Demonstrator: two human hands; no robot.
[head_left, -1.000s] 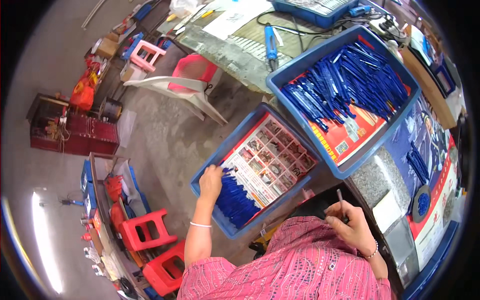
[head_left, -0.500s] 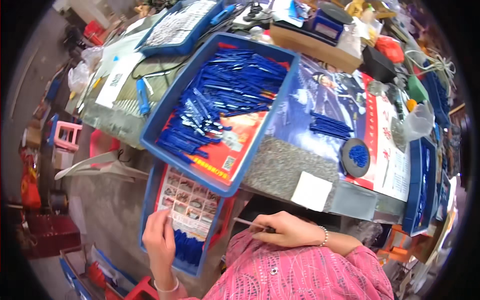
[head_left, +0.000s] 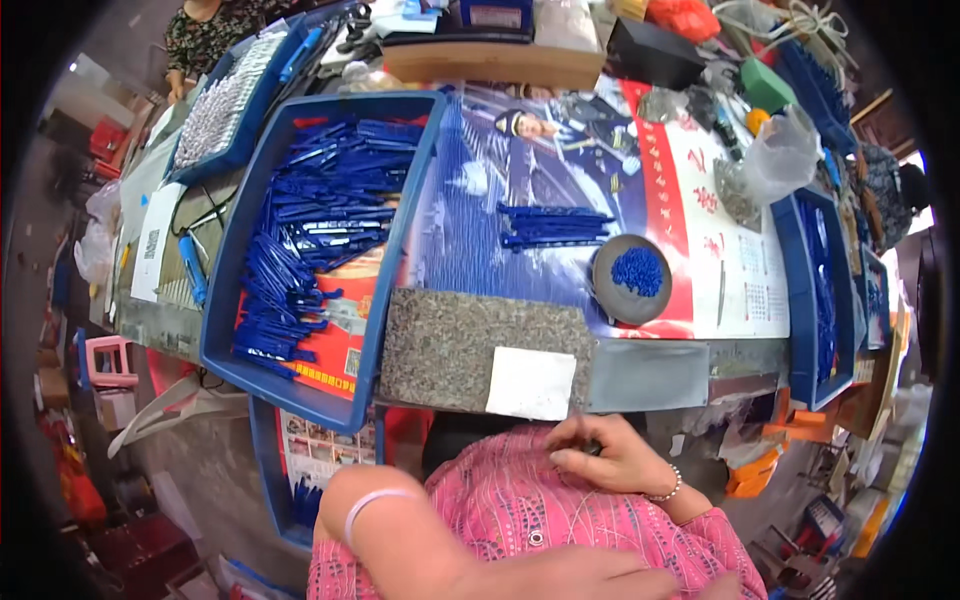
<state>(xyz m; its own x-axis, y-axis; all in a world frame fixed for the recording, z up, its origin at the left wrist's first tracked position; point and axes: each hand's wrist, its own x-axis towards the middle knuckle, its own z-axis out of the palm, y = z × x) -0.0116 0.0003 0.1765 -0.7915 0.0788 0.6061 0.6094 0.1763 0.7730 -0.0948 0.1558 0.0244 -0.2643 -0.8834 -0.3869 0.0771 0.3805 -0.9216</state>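
My right hand [head_left: 610, 455], with a beaded bracelet at its wrist, is curled closed above my lap, just below the table edge. It grips a thin pointed metal tool, now mostly hidden by the fingers. My left hand [head_left: 600, 578] lies low across my pink patterned top, blurred and partly cut off by the lower edge; its fingers do not show clearly. A pale band circles that arm. On the table ahead are a white square pad [head_left: 532, 382], a grey round dish [head_left: 632, 280] of small blue beads, and a row of slim blue pieces [head_left: 555, 227].
A large blue tray [head_left: 392, 290] full of slim blue pieces stands on the left, with another blue tray [head_left: 262, 450] below it. A narrow blue tray [head_left: 838, 330] is at the right. Behind stands a wooden block [head_left: 490, 66]. Another person [head_left: 215, 38] is at the far left.
My left hand has moved from above the lower blue tray to the right, across my lap. My right hand has shifted slightly right. The view has turned rightward, and another person has come into it.
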